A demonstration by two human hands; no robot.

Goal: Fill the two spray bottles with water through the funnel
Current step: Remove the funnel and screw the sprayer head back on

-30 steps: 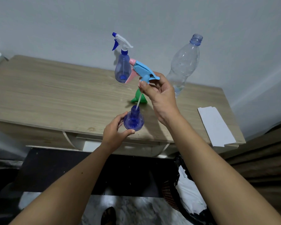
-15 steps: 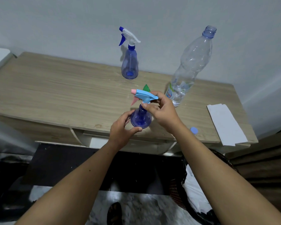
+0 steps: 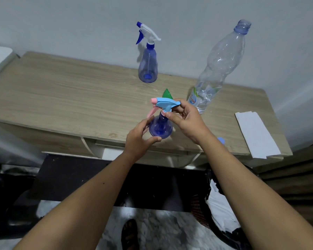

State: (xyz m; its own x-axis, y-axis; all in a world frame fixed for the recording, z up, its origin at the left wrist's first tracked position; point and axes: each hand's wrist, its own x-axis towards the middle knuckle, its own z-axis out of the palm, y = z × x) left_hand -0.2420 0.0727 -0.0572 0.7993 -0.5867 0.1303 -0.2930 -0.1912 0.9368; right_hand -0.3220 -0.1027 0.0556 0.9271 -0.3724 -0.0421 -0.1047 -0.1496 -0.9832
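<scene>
Bare forearms (no sleeves), dark sandal [image 3: 129,233]

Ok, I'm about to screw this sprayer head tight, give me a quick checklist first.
1. Near spray bottle upright on the table: ok.
2. Left hand holds its base: ok.
3. Right hand pinches the collar under the blue sprayer head: ok.
4. Head sits on the neck: ok.
5. Water level inside: cannot tell.
6. Funnel out of the neck, behind the bottle: ok.
</scene>
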